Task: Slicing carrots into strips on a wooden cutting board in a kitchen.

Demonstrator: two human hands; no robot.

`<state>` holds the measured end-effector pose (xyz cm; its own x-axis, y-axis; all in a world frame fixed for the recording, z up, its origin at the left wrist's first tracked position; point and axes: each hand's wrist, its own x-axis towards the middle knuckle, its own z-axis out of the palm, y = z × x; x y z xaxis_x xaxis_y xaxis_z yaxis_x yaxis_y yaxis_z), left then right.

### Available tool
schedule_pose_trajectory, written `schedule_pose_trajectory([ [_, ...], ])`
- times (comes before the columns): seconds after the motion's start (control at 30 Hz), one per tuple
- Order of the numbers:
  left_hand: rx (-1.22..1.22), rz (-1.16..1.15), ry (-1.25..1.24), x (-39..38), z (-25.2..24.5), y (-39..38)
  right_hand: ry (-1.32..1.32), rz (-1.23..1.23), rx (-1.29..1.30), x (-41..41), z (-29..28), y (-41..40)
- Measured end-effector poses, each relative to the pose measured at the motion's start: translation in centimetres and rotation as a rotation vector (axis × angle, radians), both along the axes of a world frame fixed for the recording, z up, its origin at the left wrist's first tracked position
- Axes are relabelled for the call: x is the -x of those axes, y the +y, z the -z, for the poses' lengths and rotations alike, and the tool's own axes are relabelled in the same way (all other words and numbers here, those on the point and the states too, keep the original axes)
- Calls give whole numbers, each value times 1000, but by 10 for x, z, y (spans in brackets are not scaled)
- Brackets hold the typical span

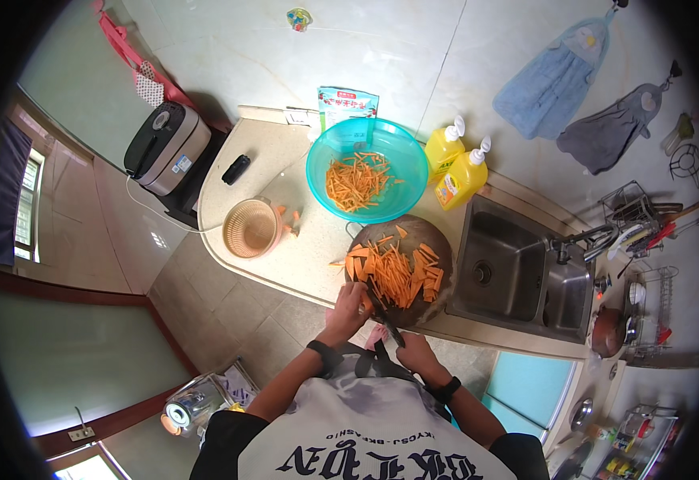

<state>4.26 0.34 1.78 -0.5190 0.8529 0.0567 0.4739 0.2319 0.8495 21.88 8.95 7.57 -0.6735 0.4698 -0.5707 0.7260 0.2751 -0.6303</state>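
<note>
A round wooden cutting board (pixel 409 231) lies at the counter's front edge, bearing a heap of carrot strips (pixel 394 276) and flat carrot slices (pixel 432 279) at its right side. My right hand (pixel 418 354) is closed on the handle of a kitchen knife (pixel 388 318), whose dark blade points up and left over the board. Beside the blade, at the board's lower left, my left hand (pixel 351 306) holds a piece of carrot (pixel 366 305) with bent fingers. Behind the board stands a translucent teal plastic bowl (pixel 406 150) with more carrot strips (pixel 355 183) in it.
Left of the board stand a tan plastic basket (pixel 252 229) and carrot scraps (pixel 290 228). A black object (pixel 236 170) lies farther back. Two yellow pump bottles (pixel 462 180) stand between the bowl and a double steel sink (pixel 505 258). A rice cooker (pixel 172 147) is at the far left.
</note>
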Motion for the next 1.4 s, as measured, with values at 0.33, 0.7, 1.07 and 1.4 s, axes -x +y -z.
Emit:
schedule_pose_trajectory([
  [0.33, 11, 15, 86, -6, -20, -1, -18, -38, -1, 0, -6, 4],
  [0.7, 75, 22, 83, -7, -10, -7, -49, -58, 16, 1, -9, 4],
  [1.07, 11, -47, 249, -14, -10, -6, -10, -15, 71, 5, -21, 7],
  [1.4, -37, 16, 270, -16, -3, -19, -14, -24, 29, 7, -22, 4],
])
